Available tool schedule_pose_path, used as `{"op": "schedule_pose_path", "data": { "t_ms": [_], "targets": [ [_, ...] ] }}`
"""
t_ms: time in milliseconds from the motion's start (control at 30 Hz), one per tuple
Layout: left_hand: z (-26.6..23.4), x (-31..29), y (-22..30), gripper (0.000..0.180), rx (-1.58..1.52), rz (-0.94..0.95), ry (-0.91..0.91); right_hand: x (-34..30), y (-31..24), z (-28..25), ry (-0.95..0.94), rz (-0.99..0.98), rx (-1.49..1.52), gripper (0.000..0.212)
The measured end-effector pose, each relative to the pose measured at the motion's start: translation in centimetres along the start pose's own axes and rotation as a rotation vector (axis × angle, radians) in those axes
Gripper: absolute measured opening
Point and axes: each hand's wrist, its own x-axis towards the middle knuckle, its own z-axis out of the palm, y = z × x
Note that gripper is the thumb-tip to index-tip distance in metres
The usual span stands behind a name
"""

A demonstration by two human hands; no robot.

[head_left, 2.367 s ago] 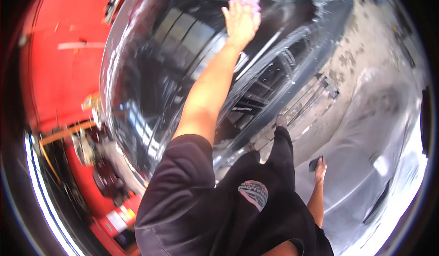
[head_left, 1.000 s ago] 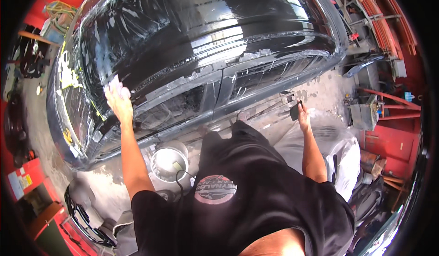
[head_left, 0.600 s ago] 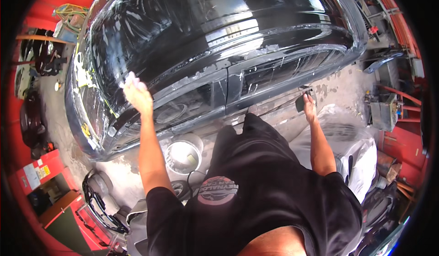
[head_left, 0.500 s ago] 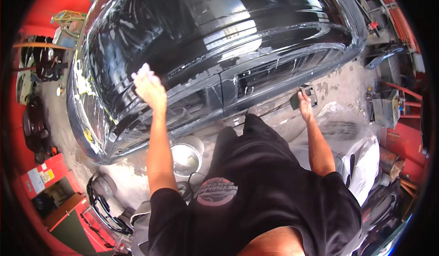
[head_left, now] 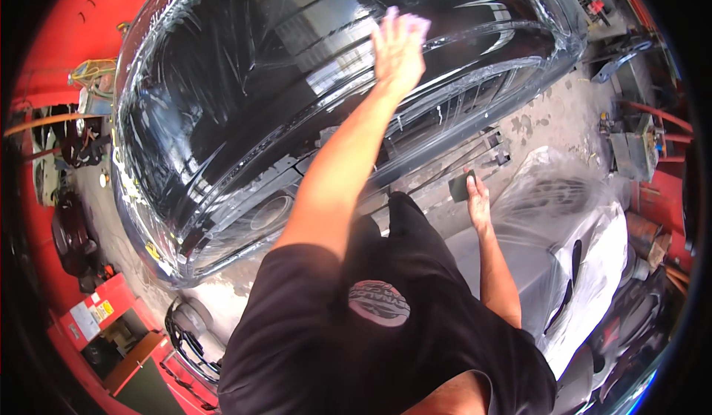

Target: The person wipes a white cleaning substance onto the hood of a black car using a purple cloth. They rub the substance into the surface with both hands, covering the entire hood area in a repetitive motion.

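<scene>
Stretched over the black car roof [head_left: 289, 81], my left hand [head_left: 398, 55] presses a pale lilac cloth [head_left: 420, 25]. Its fingers lie on the cloth, and only edges of it show around the fingertips. Whitish smears and streaks cover parts of the roof and the trim above the side windows. Lower and to the right, my right hand [head_left: 478, 198] pinches a small dark green flat piece [head_left: 460, 186], which looks like a sheet or thin pad. That hand is away from the car, at my side.
Plastic film drapes a grey-and-white car part [head_left: 549, 244] close on my right. Red shelving [head_left: 96, 304] and a loose black round-edged part [head_left: 191, 333] stand at left. Metal stands and tools [head_left: 630, 148] line the right side. Concrete floor [head_left: 549, 111] runs beside the car.
My left hand has swept rightward and farther across the roof with the cloth. The right hand has dropped slightly nearer to me, still holding the green piece. My body has shifted and turned.
</scene>
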Motion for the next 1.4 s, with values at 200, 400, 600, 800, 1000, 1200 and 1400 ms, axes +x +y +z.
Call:
{"op": "schedule_pose_path", "data": {
  "t_ms": [200, 400, 600, 800, 1000, 1200, 1400],
  "targets": [
    [4.5, 4.7, 4.4, 0.063, -0.09, 0.112, -0.084, -0.1, 4.5, -0.2, -0.036, 0.038, 0.146, 0.055],
    [-4.5, -5.8, -2.9, 0.054, -0.039, -0.099, 0.046, 5.4, 1.1, -0.2, -0.124, -0.051, 0.119, 0.059],
    [-14.2, -18.0, -11.9, 0.056, 0.135, -0.426, 0.132, 10.0, -10.3, 3.6, -0.23, -0.276, 0.175, 0.052],
    [-21.9, -31.1, -22.1, 0.052, 0.292, -0.749, 0.299, 9.7, -20.6, 8.5, -0.276, -0.442, 0.264, 0.055],
    [-28.8, -41.7, -32.2, 0.051, 0.346, -1.009, 0.457, 6.9, -26.6, 14.9, -0.081, -0.69, 0.155, 0.054],
    [-34.1, -52.0, -42.4, 0.053, 0.397, -1.158, 0.491, 0.9, -34.2, 31.4, 0.008, -1.067, -0.233, 0.047],
    [-35.2, -55.0, -45.4, 0.053, 0.342, -1.183, 0.507, 0.3, -33.3, 44.8, -0.126, -1.207, -1.044, 0.059]
  ]
}}
